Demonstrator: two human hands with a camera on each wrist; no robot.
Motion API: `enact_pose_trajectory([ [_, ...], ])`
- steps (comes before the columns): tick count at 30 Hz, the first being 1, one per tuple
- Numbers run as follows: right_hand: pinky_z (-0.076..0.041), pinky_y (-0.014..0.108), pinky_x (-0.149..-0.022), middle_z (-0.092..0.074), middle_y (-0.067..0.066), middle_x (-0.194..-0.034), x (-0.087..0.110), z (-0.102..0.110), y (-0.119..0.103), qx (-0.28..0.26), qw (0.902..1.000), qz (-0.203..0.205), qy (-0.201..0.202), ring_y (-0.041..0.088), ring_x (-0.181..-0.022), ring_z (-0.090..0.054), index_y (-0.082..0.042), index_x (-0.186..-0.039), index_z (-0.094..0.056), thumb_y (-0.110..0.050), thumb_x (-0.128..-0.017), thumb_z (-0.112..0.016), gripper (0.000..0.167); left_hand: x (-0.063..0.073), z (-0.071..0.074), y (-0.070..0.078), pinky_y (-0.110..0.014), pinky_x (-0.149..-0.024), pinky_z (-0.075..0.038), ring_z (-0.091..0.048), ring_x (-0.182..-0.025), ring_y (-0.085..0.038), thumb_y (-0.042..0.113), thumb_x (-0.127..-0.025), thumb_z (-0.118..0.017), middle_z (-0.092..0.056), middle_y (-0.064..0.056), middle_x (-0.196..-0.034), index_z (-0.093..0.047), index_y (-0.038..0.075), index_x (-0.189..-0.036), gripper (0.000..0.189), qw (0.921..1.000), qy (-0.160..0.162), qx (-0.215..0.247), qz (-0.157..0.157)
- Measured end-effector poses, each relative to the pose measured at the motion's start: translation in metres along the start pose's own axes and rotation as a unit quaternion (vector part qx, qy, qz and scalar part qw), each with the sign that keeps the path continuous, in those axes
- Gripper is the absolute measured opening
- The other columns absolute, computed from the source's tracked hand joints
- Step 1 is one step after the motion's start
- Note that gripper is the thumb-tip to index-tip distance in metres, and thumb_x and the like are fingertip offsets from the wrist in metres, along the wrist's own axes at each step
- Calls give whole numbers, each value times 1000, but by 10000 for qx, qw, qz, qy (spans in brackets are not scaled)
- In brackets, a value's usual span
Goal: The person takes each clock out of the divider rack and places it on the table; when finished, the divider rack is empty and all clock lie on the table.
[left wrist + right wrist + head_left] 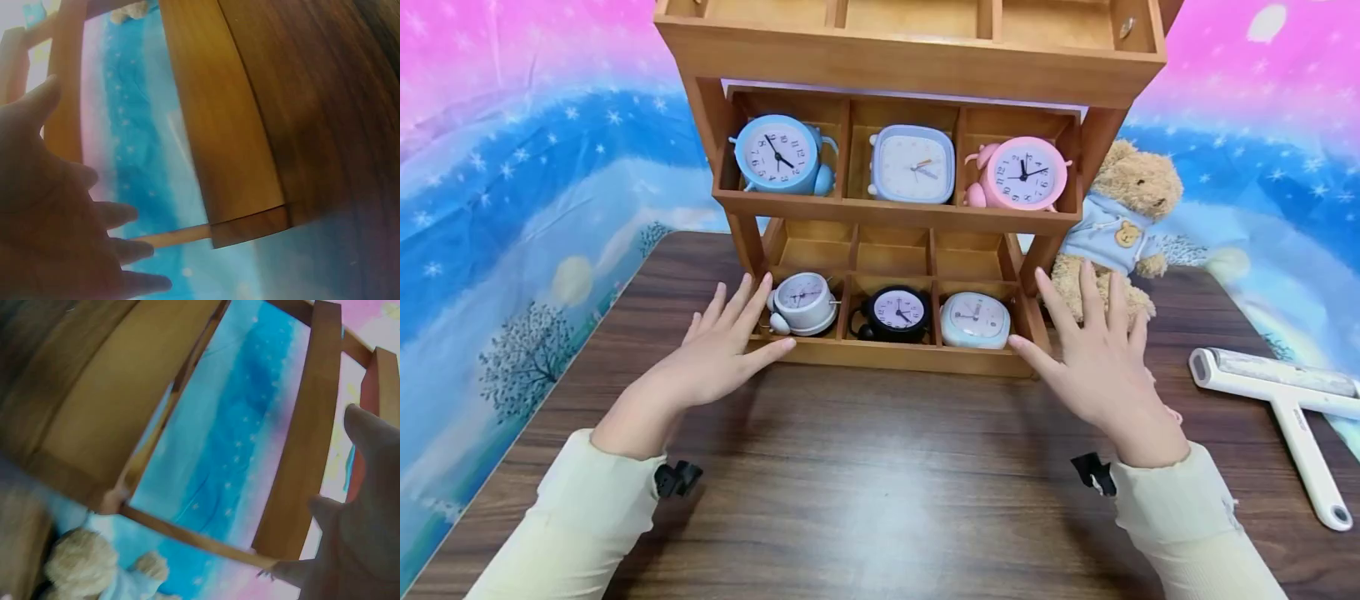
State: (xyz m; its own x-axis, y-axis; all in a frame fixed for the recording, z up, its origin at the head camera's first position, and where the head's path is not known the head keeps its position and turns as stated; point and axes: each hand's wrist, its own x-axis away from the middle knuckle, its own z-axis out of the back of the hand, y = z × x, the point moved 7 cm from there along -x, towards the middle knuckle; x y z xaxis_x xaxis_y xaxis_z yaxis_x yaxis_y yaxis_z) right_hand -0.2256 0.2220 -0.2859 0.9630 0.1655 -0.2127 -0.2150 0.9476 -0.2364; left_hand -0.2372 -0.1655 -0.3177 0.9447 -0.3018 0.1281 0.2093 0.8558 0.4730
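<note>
A wooden tiered shelf with small compartments stands in front of me. My left hand, fingers straight and spread, is at the left end of its lowest tier, beside a white alarm clock. At the other end is my right hand, likewise spread, its thumb close to a pale blue-white clock. Between those two clocks sits a black clock. The middle tier holds a blue twin-bell clock, a lavender square clock and a pink clock. Neither hand holds anything.
A teddy bear in a light blue hoodie sits behind the shelf's right side. On the right of the dark wooden table lies a white T-shaped roller tool. A pink and blue printed cloth hangs behind.
</note>
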Motion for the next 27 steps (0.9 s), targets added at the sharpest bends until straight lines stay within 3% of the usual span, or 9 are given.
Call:
enact_pose_trajectory([
  [6, 4, 67, -112, 11, 5, -166, -19, 20, -49, -36, 9910, 1097, 761, 29, -149, 20, -34, -161, -11, -59, -93, -59, 87, -16, 0, -15, -70, -111, 0, 20, -146, -43, 61, -96, -52, 22, -16, -162, 25, 22, -154, 105, 9964, -223, 810, 67],
  [11, -5, 62, -116, 2, 12, -166, -35, 34, -105, 211, 9632, 2344, 1294, 33, -151, 10, -18, -162, -12, -52, -84, -75, 105, -28, -4, -28, -69, -111, -10, 16, -145, -48, 64, -91, -58, 25, -23, -159, 30, 18, -152, 117, 9921, -402, 1136, 361],
  [14, -4, 58, -117, 2, 13, -166, -48, 38, -138, 244, 9510, 2788, 1313, 33, -151, 8, -12, -161, -11, -54, -85, -73, 107, -34, -5, -34, -68, -111, -14, 11, -145, -51, 64, -89, -60, 24, -27, -158, 29, 13, -152, 120, 9926, -399, 1017, 537],
  [20, -2, 47, -120, 2, 8, -167, -82, 42, -192, 71, 9463, 3084, 971, 22, -151, 9, -11, -161, -7, -57, -92, -62, 99, -43, -9, -38, -65, -111, -20, 4, -145, -53, 64, -88, -63, 22, -32, -157, 22, -1, -152, 125, 9946, -426, 568, 761],
  [24, -9, 46, -120, -3, 6, -167, -111, 39, -222, -141, 9495, 3074, 617, 17, -151, 7, -14, -161, -11, -57, -94, -57, 92, -47, -12, -42, -64, -111, -21, 4, -145, -53, 64, -88, -62, 20, -33, -157, 20, -6, -152, 125, 9941, -519, 432, 853],
  [27, -14, 46, -120, -5, 5, -167, -132, 36, -236, -218, 9584, 2823, 352, 17, -152, 2, -24, -161, -15, -59, -96, -53, 83, -50, -13, -42, -63, -111, -22, 4, -145, -52, 63, -89, -62, 17, -35, -157, 18, -10, -151, 124, 9946, -550, 337, 819],
])
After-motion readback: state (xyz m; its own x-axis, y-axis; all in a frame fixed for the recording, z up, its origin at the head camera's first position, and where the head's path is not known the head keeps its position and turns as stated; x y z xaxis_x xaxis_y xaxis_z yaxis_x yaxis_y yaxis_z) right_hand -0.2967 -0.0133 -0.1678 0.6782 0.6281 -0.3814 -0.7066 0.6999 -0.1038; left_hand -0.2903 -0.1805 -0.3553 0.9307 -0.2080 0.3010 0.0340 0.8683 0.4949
